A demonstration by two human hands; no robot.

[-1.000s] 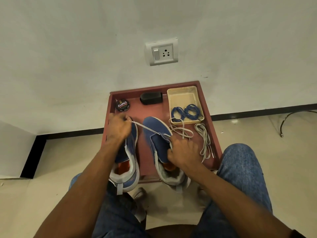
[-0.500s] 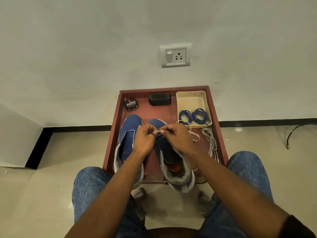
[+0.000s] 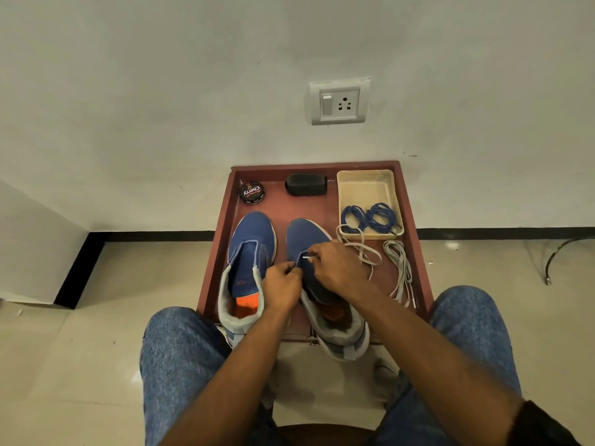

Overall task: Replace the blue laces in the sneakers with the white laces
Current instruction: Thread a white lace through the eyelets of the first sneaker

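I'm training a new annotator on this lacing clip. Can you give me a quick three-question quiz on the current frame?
1. True or false: the blue laces lie in the beige tray.
2. Which sneaker are both hands working on? A) left sneaker B) right sneaker
3. Fill in: the right hand pinches the tip of a ___ lace.

Key: 1 true; 2 B; 3 white. The left hand holds the same sneaker's edge; a second white lace lies unused beside it.

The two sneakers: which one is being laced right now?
The right sneaker: both hands work at its eyelets, the right hand pinching a white lace tip. The left sneaker lies untouched.
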